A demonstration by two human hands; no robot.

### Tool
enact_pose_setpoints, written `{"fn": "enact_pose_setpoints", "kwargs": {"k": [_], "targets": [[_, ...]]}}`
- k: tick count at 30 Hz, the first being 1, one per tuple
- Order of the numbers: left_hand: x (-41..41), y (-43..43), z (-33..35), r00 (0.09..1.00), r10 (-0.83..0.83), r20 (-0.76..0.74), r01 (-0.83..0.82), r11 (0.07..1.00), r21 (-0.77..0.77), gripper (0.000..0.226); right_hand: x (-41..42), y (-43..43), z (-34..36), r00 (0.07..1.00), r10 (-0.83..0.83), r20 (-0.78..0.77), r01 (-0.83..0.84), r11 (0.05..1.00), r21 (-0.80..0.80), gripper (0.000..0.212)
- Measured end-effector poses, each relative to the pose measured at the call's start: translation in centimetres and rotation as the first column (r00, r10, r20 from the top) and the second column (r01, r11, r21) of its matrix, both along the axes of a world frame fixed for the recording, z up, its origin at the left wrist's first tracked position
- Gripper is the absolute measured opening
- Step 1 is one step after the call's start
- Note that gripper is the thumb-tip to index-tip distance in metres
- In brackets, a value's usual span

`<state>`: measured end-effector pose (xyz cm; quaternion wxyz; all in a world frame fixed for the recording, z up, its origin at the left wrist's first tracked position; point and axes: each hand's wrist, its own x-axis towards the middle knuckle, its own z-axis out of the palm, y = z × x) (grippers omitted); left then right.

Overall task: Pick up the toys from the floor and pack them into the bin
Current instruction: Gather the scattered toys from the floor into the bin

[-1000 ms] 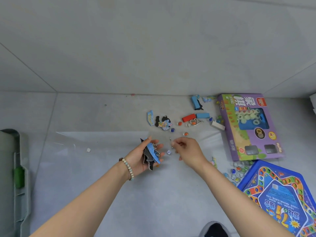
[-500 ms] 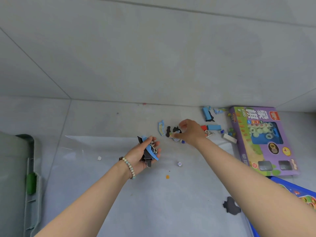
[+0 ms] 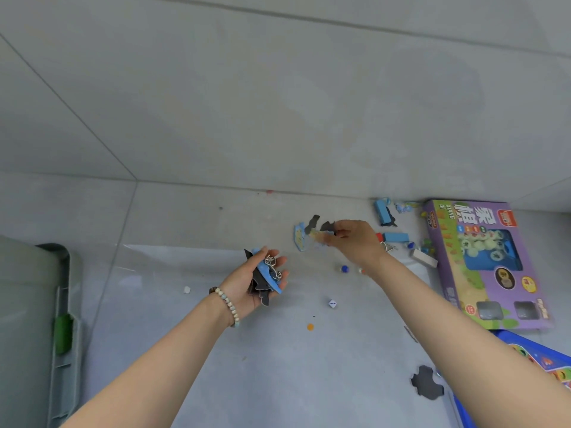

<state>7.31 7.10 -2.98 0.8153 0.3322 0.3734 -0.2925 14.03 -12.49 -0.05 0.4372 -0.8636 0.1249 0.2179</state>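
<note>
**Two hands gathering puzzle pieces from a grey floor**

The left hand (image 3: pixel 253 279), palm up and well left of the purple game box (image 3: pixel 482 264), curls its fingers around a bunch of blue and dark puzzle pieces (image 3: pixel 262 274) and a metal ring puzzle (image 3: pixel 273 267). The right hand (image 3: pixel 355 239), nearer the box, pinches a pale puzzle piece (image 3: pixel 318 235) between thumb and fingers. A white die (image 3: pixel 332 303) lies on the floor left of the box. The grey bin (image 3: pixel 27 319) stands far left of the box, at the frame edge.

Bare forearms, pale beaded bracelet (image 3: pixel 228 305) on left wrist
</note>
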Motion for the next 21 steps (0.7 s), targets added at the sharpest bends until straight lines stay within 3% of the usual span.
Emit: {"fn": "enact_pose_setpoints", "kwargs": {"k": [2,4,6,9,14,18,21], "targets": [[0.1,-0.1,-0.1,1.0,-0.004,0.002,0.004,1.0,-0.022,0.031,-1.2,1.7,1.7,0.995,0.011,-0.104,0.014,0.972,0.235,0.018],[0.2,-0.3,0.0,1.0,-0.014,0.011,0.015,0.997,-0.076,0.042,-2.6,3.2,2.0,0.983,0.092,-0.158,-0.033,0.94,0.34,0.026],[0.4,-0.3,0.1,1.0,0.024,0.016,-0.022,0.992,-0.127,0.046,-3.0,3.8,1.3,0.994,0.097,-0.055,-0.079,0.961,0.264,0.024],[0.6,0.3,0.1,0.997,0.081,0.019,-0.078,0.989,-0.123,0.04,-1.5,2.8,-0.6,0.993,-0.079,0.084,0.065,0.986,0.152,0.017],[0.6,1.3,-0.1,0.998,0.063,0.019,-0.061,0.996,-0.071,0.029,0.3,3.1,-4.5,0.995,-0.095,-0.012,0.095,0.995,-0.013,0.038],[0.4,1.5,-0.3,0.998,0.052,0.022,-0.051,0.997,-0.061,0.029,0.3,5.0,-5.9,0.993,-0.11,0.05,0.117,0.981,-0.157,0.037],[0.5,1.9,-0.1,0.998,0.054,0.032,-0.052,0.997,-0.051,0.027,0.0,5.6,-6.2,0.986,-0.136,0.099,0.151,0.977,-0.154,0.031]]}}
